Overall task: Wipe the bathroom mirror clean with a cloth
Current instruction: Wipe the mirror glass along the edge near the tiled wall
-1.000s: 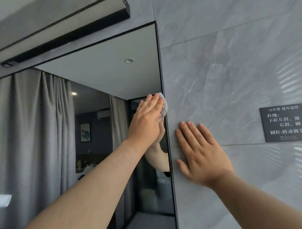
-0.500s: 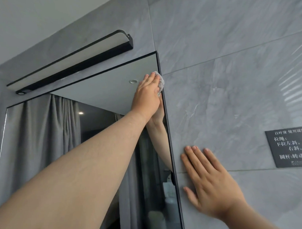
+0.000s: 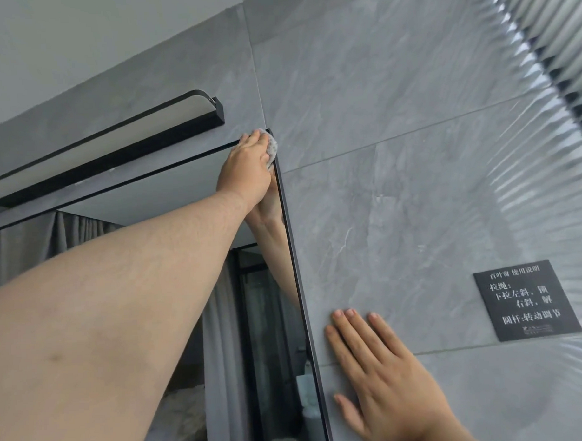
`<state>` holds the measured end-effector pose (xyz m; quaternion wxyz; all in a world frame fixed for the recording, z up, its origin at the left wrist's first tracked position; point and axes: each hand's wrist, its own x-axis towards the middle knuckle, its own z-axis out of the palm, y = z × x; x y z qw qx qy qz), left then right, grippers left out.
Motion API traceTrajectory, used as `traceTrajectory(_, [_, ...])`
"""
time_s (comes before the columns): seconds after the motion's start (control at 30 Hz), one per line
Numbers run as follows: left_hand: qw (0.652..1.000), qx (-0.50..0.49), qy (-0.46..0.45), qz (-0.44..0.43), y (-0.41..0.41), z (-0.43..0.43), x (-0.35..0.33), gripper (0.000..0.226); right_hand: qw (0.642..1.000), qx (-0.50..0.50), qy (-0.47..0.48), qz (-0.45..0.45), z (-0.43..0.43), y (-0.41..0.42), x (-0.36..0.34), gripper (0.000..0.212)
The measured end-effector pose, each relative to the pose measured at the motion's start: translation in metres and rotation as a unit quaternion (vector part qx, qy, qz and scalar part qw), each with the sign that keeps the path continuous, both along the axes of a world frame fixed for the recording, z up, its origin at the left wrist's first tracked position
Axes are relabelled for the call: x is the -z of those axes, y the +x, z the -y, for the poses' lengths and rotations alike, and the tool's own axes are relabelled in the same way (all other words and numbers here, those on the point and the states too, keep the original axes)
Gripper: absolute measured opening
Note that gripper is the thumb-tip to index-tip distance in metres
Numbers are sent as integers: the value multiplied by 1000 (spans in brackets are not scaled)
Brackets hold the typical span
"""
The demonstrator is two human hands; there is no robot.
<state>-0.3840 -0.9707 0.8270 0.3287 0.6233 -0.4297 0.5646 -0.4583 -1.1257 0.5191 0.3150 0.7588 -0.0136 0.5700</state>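
Observation:
The black-framed mirror [image 3: 169,188] fills the left half of the head view and reflects grey curtains and a dark room. My left hand [image 3: 248,169] reaches up to the mirror's top right corner and presses a small white cloth [image 3: 272,148] flat against the glass. Only the cloth's edge shows past my fingers. My right hand [image 3: 381,375] lies flat with fingers spread on the grey wall tile just right of the mirror's frame, holding nothing.
A long black light bar [image 3: 115,150] is mounted just above the mirror. A black sign with white lettering [image 3: 525,299] hangs on the grey tiled wall [image 3: 395,117] at the right. Slatted blinds [image 3: 560,46] show at the top right.
My left hand has slid the cloth upward along the mirror's right edge into its top corner. The right hand stayed on the wall. The view tilted upward.

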Motion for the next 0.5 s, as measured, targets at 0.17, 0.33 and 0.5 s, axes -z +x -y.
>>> traceTrajectory(0.17, [999, 29, -10, 9, 10, 4, 11, 46, 1000, 15, 12, -9, -2, -1, -1, 84])
traceTrajectory(0.33, [999, 54, -7, 3, 24, 9, 47, 46, 999, 21, 28, -22, -4, -3, 1, 82])
traceTrajectory(0.5, [999, 32, 24, 16, 27, 6, 85, 47, 999, 33, 25, -21, -2, -6, -2, 80])
